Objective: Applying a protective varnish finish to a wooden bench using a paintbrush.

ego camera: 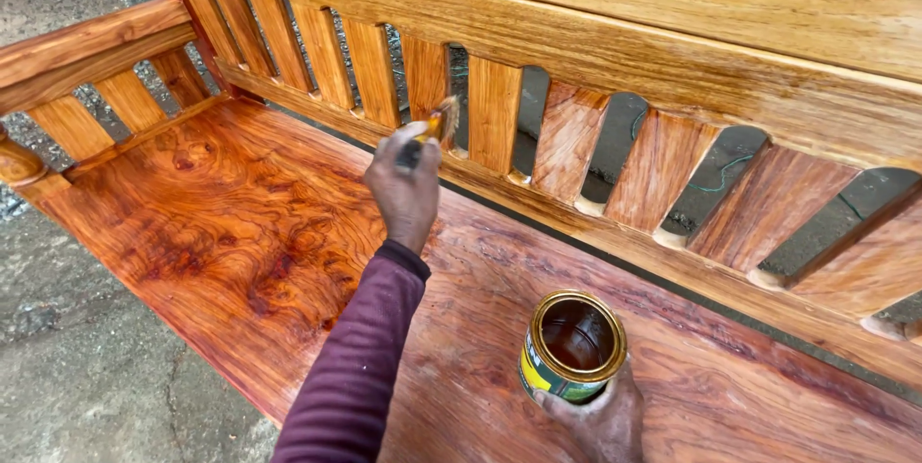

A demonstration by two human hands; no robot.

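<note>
My left hand [405,189], in a purple sleeve, reaches out over the glossy reddish seat [240,232] of a wooden bench and grips a small brush [442,123]. The bristles touch the foot of a backrest slat [424,74], where it meets the lower rail. My right hand [600,420] holds an open round tin [573,346] from below, just above the seat at the near right. The tin has a gold rim, a yellow and green label, and dark brown liquid inside.
The backrest has several upright slats [571,141] under a wide top rail [672,50]. An armrest with short slats [91,45] closes the bench's left end. Grey concrete ground [86,367] lies at the left, and a green cord [715,184] shows behind the slats.
</note>
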